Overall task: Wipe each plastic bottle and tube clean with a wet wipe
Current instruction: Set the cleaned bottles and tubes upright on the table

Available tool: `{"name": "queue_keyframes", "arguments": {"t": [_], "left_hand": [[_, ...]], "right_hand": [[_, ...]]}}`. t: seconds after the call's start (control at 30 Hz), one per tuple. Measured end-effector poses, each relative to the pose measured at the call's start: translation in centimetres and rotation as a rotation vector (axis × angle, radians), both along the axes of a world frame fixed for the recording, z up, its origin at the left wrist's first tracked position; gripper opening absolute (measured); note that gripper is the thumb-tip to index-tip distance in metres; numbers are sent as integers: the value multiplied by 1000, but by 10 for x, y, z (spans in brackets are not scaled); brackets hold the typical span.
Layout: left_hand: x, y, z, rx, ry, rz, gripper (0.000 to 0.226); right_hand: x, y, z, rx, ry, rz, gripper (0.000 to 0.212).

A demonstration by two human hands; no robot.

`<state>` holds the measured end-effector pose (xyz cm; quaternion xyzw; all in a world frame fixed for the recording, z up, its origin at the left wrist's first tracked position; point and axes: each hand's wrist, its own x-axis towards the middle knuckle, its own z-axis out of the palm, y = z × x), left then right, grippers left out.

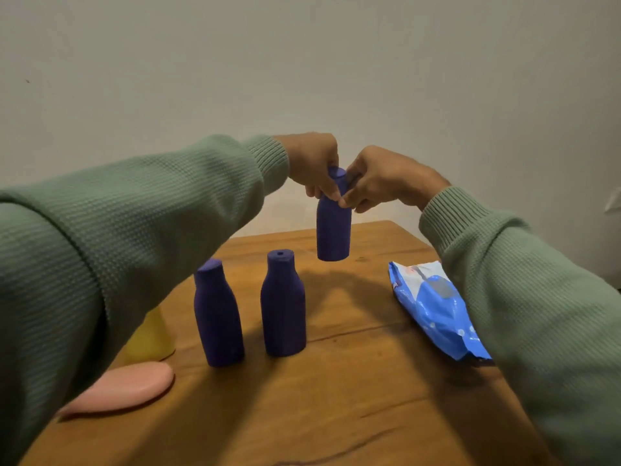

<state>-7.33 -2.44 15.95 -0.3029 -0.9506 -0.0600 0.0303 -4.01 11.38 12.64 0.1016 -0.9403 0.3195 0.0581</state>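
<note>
A purple plastic bottle hangs in the air above the far part of the wooden table. My left hand grips its neck from the left. My right hand pinches the same neck from the right. Two more purple bottles stand upright on the table, one at the left and one beside it. A yellow container stands half hidden behind my left sleeve. A pink tube lies flat at the near left. No wipe shows in either hand.
A blue pack of wet wipes lies on the right side of the table, partly under my right sleeve. A plain wall stands close behind the table's far edge.
</note>
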Motion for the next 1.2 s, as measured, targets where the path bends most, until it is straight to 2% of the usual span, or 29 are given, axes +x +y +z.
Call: {"name": "queue_keyframes", "arguments": {"t": [0.2,0.47,0.67,0.97,1.2], "left_hand": [[-44,5,-18,80,-84,31,25],[-78,11,-41,30,-127,70,19],[-89,10,-50,20,-166,74,22],[-91,17,-58,12,-182,66,22],[-92,20,-60,5,-185,77,32]], "right_hand": [[-39,-2,-15,54,20,-83,24],[-73,-2,-45,126,4,-112,19],[-86,-5,-54,176,18,-110,12],[-92,-1,-66,198,35,-145,16],[-91,-1,-67,190,49,-151,15]]}}
